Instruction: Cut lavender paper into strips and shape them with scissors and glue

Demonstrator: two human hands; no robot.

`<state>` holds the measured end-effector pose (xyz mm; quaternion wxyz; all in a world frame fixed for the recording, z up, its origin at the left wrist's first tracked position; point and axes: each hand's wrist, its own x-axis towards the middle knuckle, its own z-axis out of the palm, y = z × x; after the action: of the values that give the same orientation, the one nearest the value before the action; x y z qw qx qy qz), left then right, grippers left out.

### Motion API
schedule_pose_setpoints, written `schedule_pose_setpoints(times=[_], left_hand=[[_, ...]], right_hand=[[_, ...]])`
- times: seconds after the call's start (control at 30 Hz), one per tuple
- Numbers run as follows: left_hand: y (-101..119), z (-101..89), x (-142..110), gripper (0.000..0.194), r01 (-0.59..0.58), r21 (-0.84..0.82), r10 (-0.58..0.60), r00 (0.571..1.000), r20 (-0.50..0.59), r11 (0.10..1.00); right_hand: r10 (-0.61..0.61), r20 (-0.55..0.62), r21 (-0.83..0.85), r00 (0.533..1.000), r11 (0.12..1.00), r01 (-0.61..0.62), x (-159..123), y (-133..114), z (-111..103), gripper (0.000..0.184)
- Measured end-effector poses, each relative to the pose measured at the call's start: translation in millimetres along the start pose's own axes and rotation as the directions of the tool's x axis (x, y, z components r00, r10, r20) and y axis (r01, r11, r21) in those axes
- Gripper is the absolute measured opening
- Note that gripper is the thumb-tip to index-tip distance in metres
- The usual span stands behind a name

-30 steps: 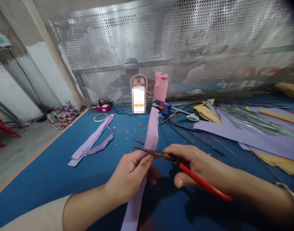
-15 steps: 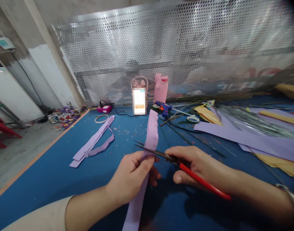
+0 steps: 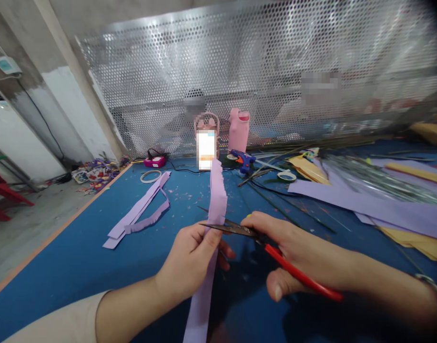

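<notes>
A long lilac paper strip [image 3: 217,197] stands up out of my left hand [image 3: 191,255], pinched between thumb and fingers. Its upper part has a wavy, notched right edge, and its tail hangs down toward the bottom of the view. My right hand [image 3: 293,252] grips a pair of scissors [image 3: 288,269] with red handles. The dark blades are parted, one in front of the strip and one behind it, just above my left thumb. More lilac strips [image 3: 139,209] lie on the blue table to the left, one of them thin and crinkled.
A glue gun [image 3: 244,161], a tape roll [image 3: 287,176] and a pink bottle [image 3: 238,131] are toward the back. Lilac sheets [image 3: 364,205], yellow paper and green stems cover the right side. At back left are another tape roll [image 3: 151,176] and a pink box [image 3: 155,162]. A perforated metal panel [image 3: 150,85] stands behind.
The strip and my left hand have shifted slightly left. The scissor blades have opened wider around the strip, and my right thumb has dropped away from the fingers.
</notes>
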<state>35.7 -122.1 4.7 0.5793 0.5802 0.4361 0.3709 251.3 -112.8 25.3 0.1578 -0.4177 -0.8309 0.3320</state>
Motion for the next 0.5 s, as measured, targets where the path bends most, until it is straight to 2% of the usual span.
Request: schedule_pose_setpoints(times=[0.27,0.4,0.5], left_hand=[[0.6,1.3,-2.4,0.051,-0.027,0.051,0.023,0.997,0.074,0.998],[0.8,1.3,-2.0,0.049,-0.035,0.033,0.032,0.995,0.098,0.999],[0.1,0.9,-1.5,0.048,-0.028,0.011,0.027,0.993,0.111,1.000]], right_hand=[[-0.057,-0.058,-0.009,0.997,0.998,0.057,-1.3,1.9,3.7,0.070],[-0.061,-0.070,0.005,0.996,0.998,0.062,-1.1,1.8,3.8,0.064],[-0.065,-0.070,0.010,0.995,0.998,0.066,-0.4,1.4,3.7,0.066]])
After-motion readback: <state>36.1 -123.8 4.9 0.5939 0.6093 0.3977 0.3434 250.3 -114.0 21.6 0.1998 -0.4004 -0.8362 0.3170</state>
